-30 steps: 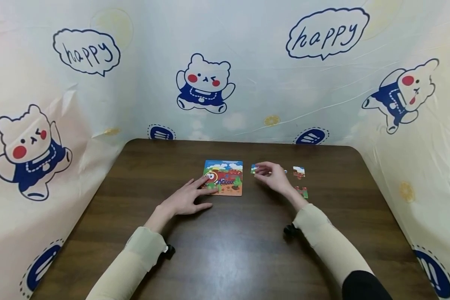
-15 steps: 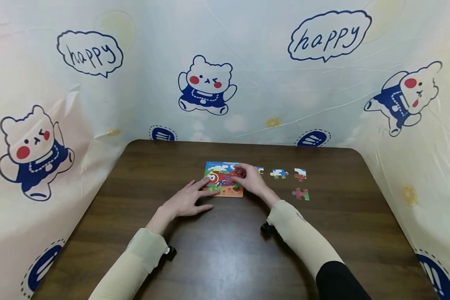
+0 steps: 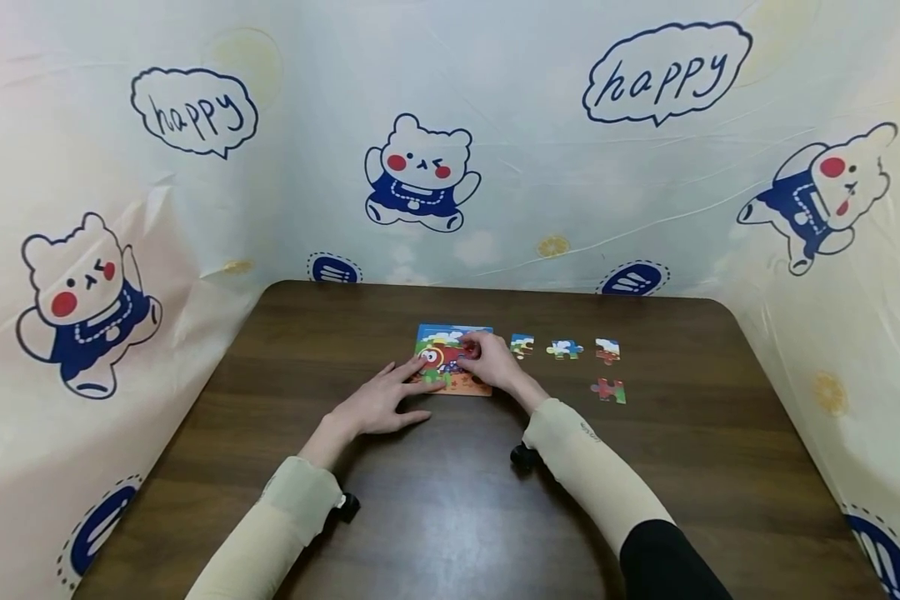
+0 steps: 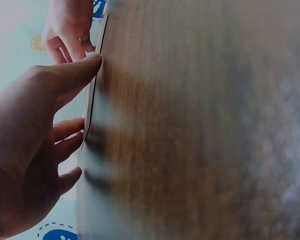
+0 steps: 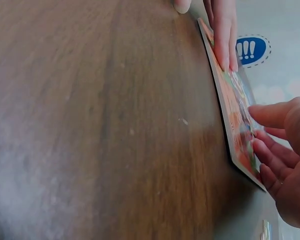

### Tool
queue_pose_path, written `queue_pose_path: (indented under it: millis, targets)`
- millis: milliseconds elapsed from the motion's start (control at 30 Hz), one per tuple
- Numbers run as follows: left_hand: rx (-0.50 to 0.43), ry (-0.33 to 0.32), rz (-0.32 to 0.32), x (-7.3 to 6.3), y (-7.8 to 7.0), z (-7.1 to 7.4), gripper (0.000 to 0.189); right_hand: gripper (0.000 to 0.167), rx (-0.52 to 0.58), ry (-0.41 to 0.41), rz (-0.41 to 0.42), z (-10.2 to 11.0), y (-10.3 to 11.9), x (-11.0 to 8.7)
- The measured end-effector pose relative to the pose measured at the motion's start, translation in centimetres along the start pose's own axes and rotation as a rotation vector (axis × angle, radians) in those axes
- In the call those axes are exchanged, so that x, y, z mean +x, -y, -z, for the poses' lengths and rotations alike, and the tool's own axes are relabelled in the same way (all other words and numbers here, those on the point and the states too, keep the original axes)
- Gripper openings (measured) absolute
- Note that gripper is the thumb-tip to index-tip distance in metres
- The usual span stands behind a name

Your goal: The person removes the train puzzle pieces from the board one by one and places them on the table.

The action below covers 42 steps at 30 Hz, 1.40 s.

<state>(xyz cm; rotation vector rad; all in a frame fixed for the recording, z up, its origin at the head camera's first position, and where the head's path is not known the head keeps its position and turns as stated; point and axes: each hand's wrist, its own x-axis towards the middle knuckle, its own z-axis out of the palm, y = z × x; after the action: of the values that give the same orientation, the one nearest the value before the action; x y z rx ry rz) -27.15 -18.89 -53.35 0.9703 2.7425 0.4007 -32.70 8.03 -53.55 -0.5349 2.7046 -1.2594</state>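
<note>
In the head view a small colourful jigsaw puzzle board (image 3: 453, 387) lies on the table. My left hand (image 3: 375, 404) rests its straight fingers on the board's left side, with the thumb on the tabletop just in front. Above the right half, my right hand (image 3: 493, 362) has its thumb and fingers curled together, pinching a small reddish puzzle piece that they mostly hide. The right wrist view shows the right thumb (image 5: 270, 115) and fingertips close over the board's surface. To the right lie loose puzzle pieces: blue-and-green (image 3: 521, 345), blue-and-white (image 3: 564, 349), white-and-red (image 3: 607, 351), and red-and-green (image 3: 608, 390).
Both hands work near the far side of a brown wooden table (image 3: 450, 517). A printed cloth (image 3: 525, 192) with bears stands close behind the table and along both sides. A small dark device (image 3: 523, 457) sits under the right wrist, another (image 3: 347, 507) under the left.
My right hand has moved left from beside the loose pieces onto the right half of the board, uncovering those pieces. The left hand stays on the board.
</note>
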Motion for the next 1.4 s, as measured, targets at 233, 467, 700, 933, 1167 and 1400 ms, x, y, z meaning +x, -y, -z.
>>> queue_pose_path:
  millis: [233, 467, 700, 933, 1167, 1400]
  targets:
    - [0.019, 0.003, -0.001, 0.0, 0.1, -0.1, 0.058, 0.047, -0.008, 0.024, -0.072, -0.3, 0.0, 0.3]
    - [0.007, 0.012, 0.009, 0.0, -0.1, 0.1, 0.058, 0.05, -0.009, 0.063, -0.076, -0.2, -0.1, 0.4]
    - [0.011, 0.012, 0.008, 0.0, -0.2, 0.1, 0.057, 0.052, 0.072, 0.084, -0.062, 0.1, -0.5, 0.3]
    - [0.014, 0.007, 0.009, 0.0, -0.1, 0.0, 0.056, 0.058, 0.03, 0.042, -0.048, -0.4, -0.7, 0.3]
    - [0.012, 0.008, 0.009, 0.0, -0.2, 0.0, 0.057, 0.053, -0.044, 0.003, -0.025, -1.0, -0.7, -0.1]
    - [0.018, 0.007, 0.004, 0.0, -0.1, 0.0, 0.056, 0.056, 0.012, -0.014, 0.022, -0.9, -0.8, -0.2]
